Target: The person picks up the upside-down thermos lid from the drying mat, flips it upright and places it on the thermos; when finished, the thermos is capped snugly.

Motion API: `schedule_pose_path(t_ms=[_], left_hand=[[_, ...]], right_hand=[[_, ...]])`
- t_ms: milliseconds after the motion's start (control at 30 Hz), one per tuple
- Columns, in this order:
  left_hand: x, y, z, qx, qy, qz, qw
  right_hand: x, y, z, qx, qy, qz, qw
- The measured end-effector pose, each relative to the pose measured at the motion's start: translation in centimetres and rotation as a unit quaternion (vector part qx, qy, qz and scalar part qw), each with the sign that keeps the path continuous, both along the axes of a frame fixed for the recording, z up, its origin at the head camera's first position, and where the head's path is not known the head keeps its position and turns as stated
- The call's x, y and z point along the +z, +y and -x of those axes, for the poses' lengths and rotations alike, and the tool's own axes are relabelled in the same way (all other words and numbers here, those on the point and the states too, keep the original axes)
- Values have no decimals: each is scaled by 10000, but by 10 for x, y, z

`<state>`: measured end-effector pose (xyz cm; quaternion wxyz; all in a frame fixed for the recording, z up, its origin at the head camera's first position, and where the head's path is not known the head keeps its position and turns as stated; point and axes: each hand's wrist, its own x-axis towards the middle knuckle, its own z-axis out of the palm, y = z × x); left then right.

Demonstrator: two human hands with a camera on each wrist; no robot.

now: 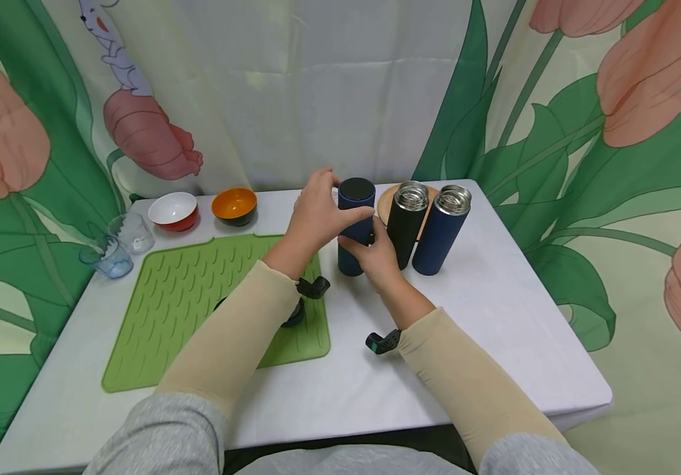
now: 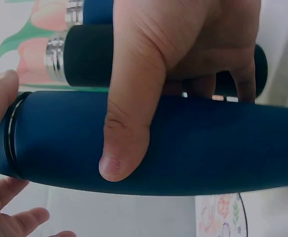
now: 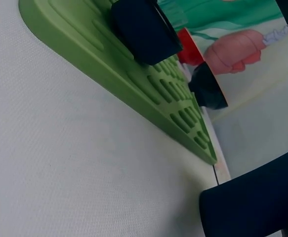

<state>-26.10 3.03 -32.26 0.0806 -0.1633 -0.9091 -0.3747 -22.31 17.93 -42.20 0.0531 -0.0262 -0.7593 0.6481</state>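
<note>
A blue insulated bottle (image 2: 198, 148) with a dark lid (image 1: 356, 189) stands upright on the table. My right hand (image 1: 380, 257) grips its body, thumb laid across the side facing me. Up at the lid, my left hand (image 1: 316, 214) holds it between thumb and fingers, some of them spread loosely in the left wrist view. Just right of the hands, a black bottle (image 1: 407, 221) and a second blue bottle (image 1: 440, 237) stand without lids, steel necks showing. Only the held bottle's lower end shows in the right wrist view.
A green ridged mat (image 1: 162, 316) lies at left, with a black lid (image 1: 295, 315) on it, partly behind my left arm. Beyond are a red-and-white bowl (image 1: 173, 210), an orange bowl (image 1: 234, 204) and two glasses, one blue (image 1: 111, 260). A round wooden plate (image 1: 384, 203) sits behind the bottles.
</note>
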Motion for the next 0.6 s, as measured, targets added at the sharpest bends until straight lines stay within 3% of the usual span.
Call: schedule_pose_path(t_ms=[167, 600], left_hand=[[2, -3, 1, -232, -288, -308, 9988], [7, -12, 7, -451, -711, -160, 9963]], right_hand=[[1, 0, 0, -9, -44, 78, 10000], [1, -2, -1, -137, -55, 62, 9999]])
